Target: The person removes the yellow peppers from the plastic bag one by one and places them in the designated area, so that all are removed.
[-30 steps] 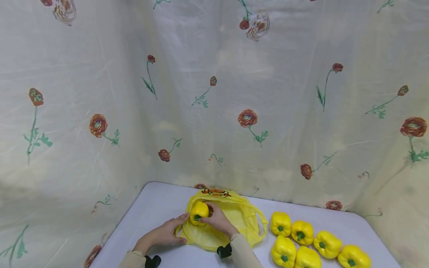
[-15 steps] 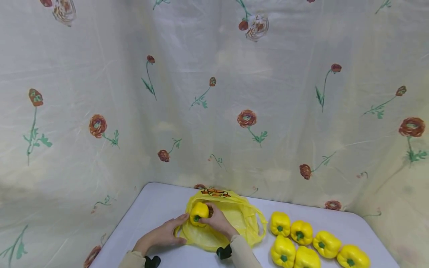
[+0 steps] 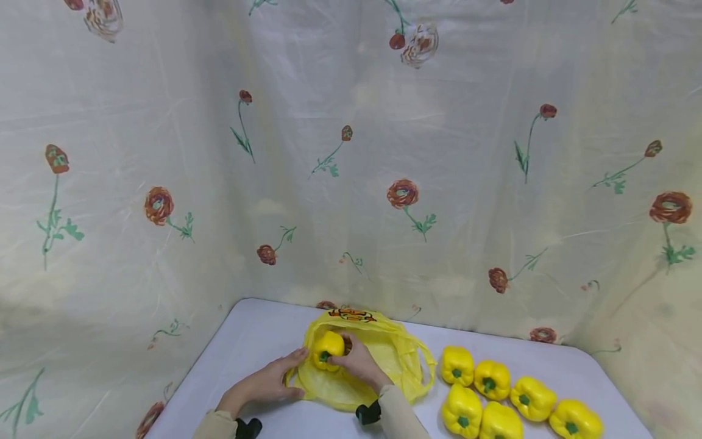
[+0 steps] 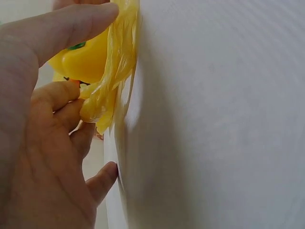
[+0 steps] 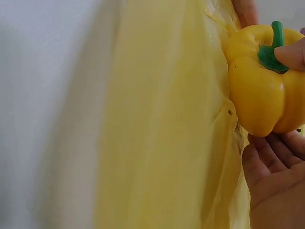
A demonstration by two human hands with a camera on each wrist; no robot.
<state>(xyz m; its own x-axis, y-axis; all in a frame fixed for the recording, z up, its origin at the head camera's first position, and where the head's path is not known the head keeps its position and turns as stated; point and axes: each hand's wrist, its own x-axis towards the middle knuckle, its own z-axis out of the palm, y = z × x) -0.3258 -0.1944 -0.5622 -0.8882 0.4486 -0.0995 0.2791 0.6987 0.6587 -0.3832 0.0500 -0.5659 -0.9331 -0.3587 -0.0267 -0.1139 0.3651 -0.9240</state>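
A thin yellow plastic bag (image 3: pixel 334 391) lies on the table with its mouth facing me. At its left side, in the mouth, is a yellow bell pepper (image 3: pixel 328 349) with a green stem. My right hand (image 3: pixel 361 361) grips this pepper from the right, the thumb at the stem, as the right wrist view shows on the bell pepper (image 5: pixel 257 95). Beside the bag's left edge, my left hand (image 3: pixel 267 380) touches the crumpled plastic (image 4: pixel 107 90), its thumb and fingers spread and fairly straight. Whatever lies deeper in the bag is hidden.
Several loose yellow bell peppers (image 3: pixel 533 398) stand in two rows at the right of the white table (image 3: pixel 263 326). A bag handle loop (image 3: pixel 429 366) reaches toward them. Flower-patterned cloth (image 3: pixel 340 201) hangs behind and at both sides of the table.
The gripped bell pepper has shifted very slightly to the right along with my right hand. My left hand stays at the bag's left edge.
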